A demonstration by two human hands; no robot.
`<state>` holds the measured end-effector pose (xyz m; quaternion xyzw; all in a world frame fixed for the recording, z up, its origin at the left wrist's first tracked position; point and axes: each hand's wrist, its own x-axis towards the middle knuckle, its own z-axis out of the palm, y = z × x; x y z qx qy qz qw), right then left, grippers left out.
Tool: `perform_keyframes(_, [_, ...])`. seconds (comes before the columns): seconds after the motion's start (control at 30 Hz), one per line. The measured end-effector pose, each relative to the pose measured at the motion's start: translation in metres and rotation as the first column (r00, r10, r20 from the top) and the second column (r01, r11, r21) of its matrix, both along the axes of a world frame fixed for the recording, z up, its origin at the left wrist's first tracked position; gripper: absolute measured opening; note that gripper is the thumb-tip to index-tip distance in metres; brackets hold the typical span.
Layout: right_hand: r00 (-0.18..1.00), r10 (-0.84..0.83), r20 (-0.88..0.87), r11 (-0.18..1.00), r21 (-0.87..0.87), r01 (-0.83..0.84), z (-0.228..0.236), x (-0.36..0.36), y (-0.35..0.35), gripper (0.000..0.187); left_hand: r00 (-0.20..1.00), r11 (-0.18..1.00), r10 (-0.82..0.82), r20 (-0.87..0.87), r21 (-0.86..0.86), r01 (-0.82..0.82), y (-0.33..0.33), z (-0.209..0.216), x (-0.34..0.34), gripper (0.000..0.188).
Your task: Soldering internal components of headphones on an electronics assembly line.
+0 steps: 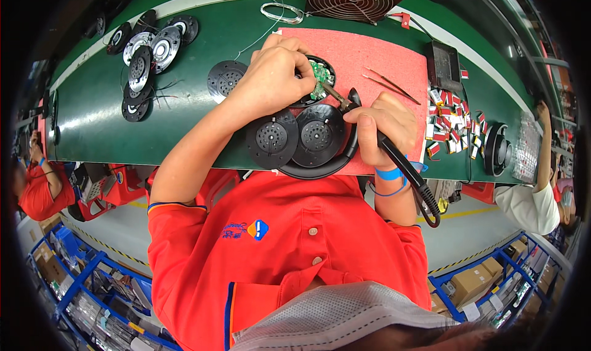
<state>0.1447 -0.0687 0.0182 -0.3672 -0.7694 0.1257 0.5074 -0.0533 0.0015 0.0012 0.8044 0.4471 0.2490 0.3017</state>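
I monitor the head view | Right hand [386, 128]: grip closed around soldering iron [399, 157], tip at circuit board [321, 74] | Left hand [276, 74]: fingertips at board, grip contents hidden, I cannot tell its state | Board: inside round black shell [333, 71], beyond two black discs [317, 137], over pink mat [375, 52]

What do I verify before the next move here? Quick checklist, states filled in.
1. Black-handled soldering iron gripped in right hand: ok.
2. Slim metal tip touching the green circuit board: cannot tell; it is at least over or against it.
3. Left hand holding something at the board: cannot tell, fingertips hidden.
4. Blue wristband on right wrist: ok.
5. Slim dark tweezers lying on pink mat, apart from the iron: ok.
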Motion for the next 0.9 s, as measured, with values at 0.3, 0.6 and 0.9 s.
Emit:
perform_keyframes(0.3, [1.000,0.015,-0.006,1.000,0.003,-0.015,-0.0005,0.0001,0.0009,0.014,1.000,1.000,-0.006,-0.026,-0.009,0.006,0.0013,0.0014,0.0010,0.012])
perform_keyframes(0.6, [0.999,0.023,-0.031,1.000,0.014,-0.023,-0.0014,0.0016,-0.0001,0.015,0.999,1.000,-0.007,-0.035,-0.024,0.006,0.0011,0.0028,0.0014,0.012])
perform_keyframes(0.9, [0.999,0.037,-0.020,0.999,0.016,-0.036,-0.0013,-0.0006,0.0010,0.015,0.999,1.000,-0.010,-0.045,-0.017,0.010,0.0011,0.0027,0.0007,0.011])
